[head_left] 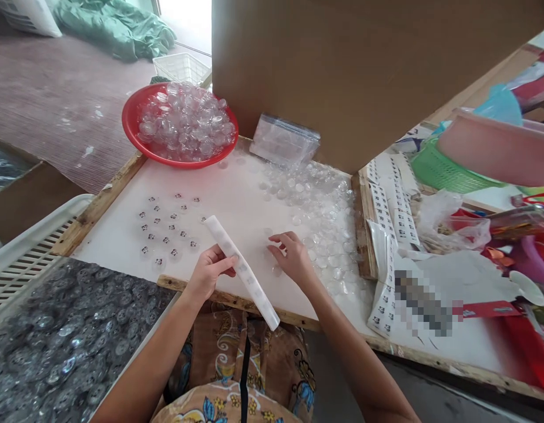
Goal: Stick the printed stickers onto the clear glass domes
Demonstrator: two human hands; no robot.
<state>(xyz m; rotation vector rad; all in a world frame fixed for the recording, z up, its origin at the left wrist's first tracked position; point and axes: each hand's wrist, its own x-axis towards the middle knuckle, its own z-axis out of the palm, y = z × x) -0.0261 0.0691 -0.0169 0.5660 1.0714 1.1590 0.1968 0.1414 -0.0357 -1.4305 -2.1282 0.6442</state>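
My left hand (213, 272) grips a white strip (254, 288) between thumb and fingers, with faint dark prints showing along it. The strip slants over the front edge of the white tabletop (237, 211). To its right, my right hand (292, 255) is curled in a pinch, thumb and index tips close together. Something small and clear may be between them, too faint to name. Loose clear discs (338, 273) lie around and beyond this hand. Left of the strip, several clear discs with small panda-like prints (166, 239) are spread out on the tabletop.
A red basin (133, 132) heaped with clear rounds stands at the back left. A clear plastic box (285, 141) leans by a tall brown cardboard panel (325, 76). A white crate (73, 208) of printed discs sits left. Sticker sheets (382, 294) lie right, beyond a wooden strip (364, 235).
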